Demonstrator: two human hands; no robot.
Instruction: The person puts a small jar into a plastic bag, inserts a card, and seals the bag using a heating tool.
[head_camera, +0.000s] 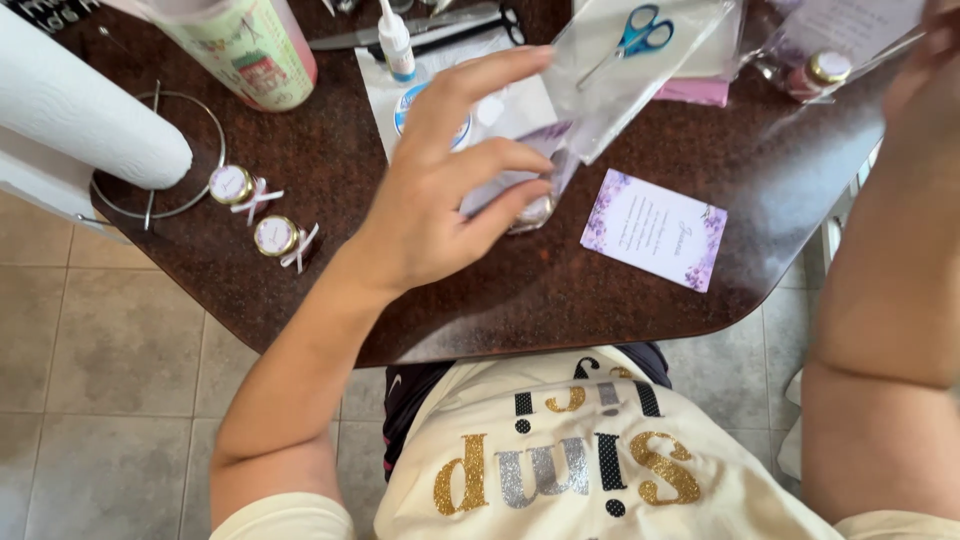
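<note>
Left hand (440, 200) grips a clear bag (590, 90) with a small jar (535, 210) low inside it, held over the table (480, 290) middle. Right hand (925, 60) sits at the far right corner; grip cannot be told. Two ribboned jars (255, 210) stand finished near the left edge. Card (655, 228) lies loose beside the bag, not yet packed. Scissors (630, 40) lie by the far edge.

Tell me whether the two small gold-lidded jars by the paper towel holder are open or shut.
Shut: both small jars have their gold lids on, each tied with a white ribbon bow.
</note>
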